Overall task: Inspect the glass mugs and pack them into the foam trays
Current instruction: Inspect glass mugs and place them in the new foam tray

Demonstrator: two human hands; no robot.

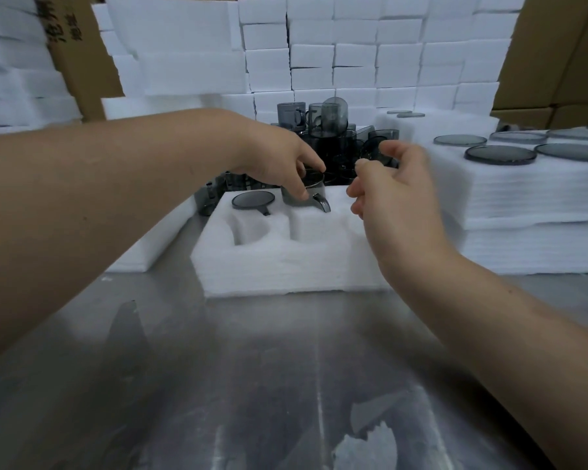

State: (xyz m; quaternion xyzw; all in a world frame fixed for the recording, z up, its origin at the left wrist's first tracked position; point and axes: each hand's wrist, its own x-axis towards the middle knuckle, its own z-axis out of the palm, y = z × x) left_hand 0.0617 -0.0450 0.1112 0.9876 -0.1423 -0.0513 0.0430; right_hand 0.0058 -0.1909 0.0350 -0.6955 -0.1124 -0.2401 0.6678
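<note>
The left hand (286, 167) grips a grey glass mug (308, 193) by its rim. One finger lies across the top and the others are curled down the outside. The mug sits upright and partly sunk in the far right pocket of the tray (286, 266), right under that hand, with its handle sticking out toward the person.

The right hand (394, 191) hangs just beside the mug without touching it. It is blurred, its fingers are loosely curled, and I can see nothing between them.

Left of the left hand's fingers, another mug (253, 200) sits deep in the far left pocket, so only its rim and a bit of handle show. The two pockets on the near side of both hands show bare white foam. The tray rests on the steel worktop (286, 368) below the wrists.

Just beyond the hands is a heap of mugs (330, 130), some upright and some on their sides. Out past the right hand, grey glass discs (499, 154) lie flat on a pile of foam sheets (523, 205). Farther back, foam blocks (353, 62) are stacked like a wall behind everything. Brown cartons (557, 62) flank them, beyond the left forearm and beyond the discs.
</note>
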